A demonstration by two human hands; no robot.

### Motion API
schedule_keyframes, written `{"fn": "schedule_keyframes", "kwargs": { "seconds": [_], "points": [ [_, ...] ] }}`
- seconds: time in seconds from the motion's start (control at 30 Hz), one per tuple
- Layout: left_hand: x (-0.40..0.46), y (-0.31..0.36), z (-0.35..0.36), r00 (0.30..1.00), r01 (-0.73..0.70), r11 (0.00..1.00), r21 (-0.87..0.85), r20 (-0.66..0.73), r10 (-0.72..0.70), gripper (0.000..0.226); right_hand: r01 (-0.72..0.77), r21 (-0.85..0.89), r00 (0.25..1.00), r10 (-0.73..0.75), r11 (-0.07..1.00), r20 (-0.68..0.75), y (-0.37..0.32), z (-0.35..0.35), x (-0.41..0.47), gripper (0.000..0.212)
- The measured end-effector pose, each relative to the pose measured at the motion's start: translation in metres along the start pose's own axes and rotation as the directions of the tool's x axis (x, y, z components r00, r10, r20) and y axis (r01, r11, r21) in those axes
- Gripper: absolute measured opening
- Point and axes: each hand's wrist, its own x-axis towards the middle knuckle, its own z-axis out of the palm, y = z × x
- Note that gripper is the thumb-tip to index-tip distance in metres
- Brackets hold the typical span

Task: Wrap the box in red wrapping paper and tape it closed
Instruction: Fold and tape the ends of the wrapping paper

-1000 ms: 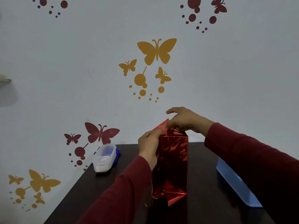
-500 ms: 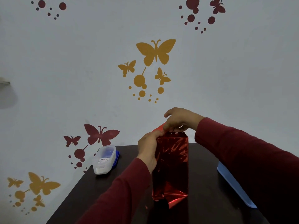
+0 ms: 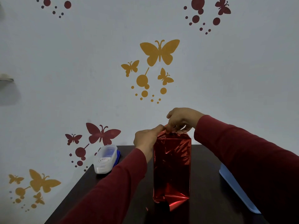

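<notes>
Top flap of paper [image 3: 172,159] is pinched by left hand [image 3: 145,140] and right hand [image 3: 181,121]. Foil judged slick, crease-prone; best held at folded edges.

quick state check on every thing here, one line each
box in shiny red wrapping paper: upright on the table, bottom flap loose
left hand: pinching paper at the top
right hand: pinching the top fold
clear plastic container: lying closed on a blue lid
light blue tray: partly hidden

Left: container [image 3: 106,159] by the table [image 3: 126,207] edge | right: tray [image 3: 237,191] blocks | centre: wrapped box [image 3: 172,165] stands tall
</notes>
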Motion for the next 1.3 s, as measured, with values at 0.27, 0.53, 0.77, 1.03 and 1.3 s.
{"fn": "schedule_keyframes", "kwargs": {
  "seconds": [0.27, 0.53, 0.77, 1.03, 1.3],
  "points": [
    [0.002, 0.001, 0.0, 0.998, -0.045, 0.996, 0.072, -0.035, 0.048, 0.01, -0.104, 0.049, 0.994, 0.105, 0.993, -0.011, 0.005, -0.003, 0.011, 0.031],
    [0.002, -0.001, -0.006, 0.999, -0.042, 0.997, 0.063, -0.026, 0.044, 0.01, -0.143, 0.008, 0.985, 0.143, 0.99, -0.1, 0.013, -0.014, -0.004, 0.072],
    [0.006, -0.005, -0.007, 0.998, -0.044, 0.998, 0.045, -0.034, 0.045, 0.009, -0.025, 0.35, 0.968, 0.11, 0.936, -0.226, 0.052, -0.013, -0.002, 0.051],
    [0.002, -0.006, -0.002, 0.999, -0.029, 0.998, 0.057, -0.039, 0.031, 0.016, 0.052, 0.629, 0.973, 0.104, 0.775, -0.208, 0.052, 0.03, 0.002, 0.019],
    [0.016, 0.007, 0.001, 0.994, 0.03, 0.991, 0.13, 0.103, -0.044, 0.042, 0.122, 0.642, 0.961, 0.072, 0.757, -0.267, 0.06, 0.039, 0.0, 0.066]
  ]
}}
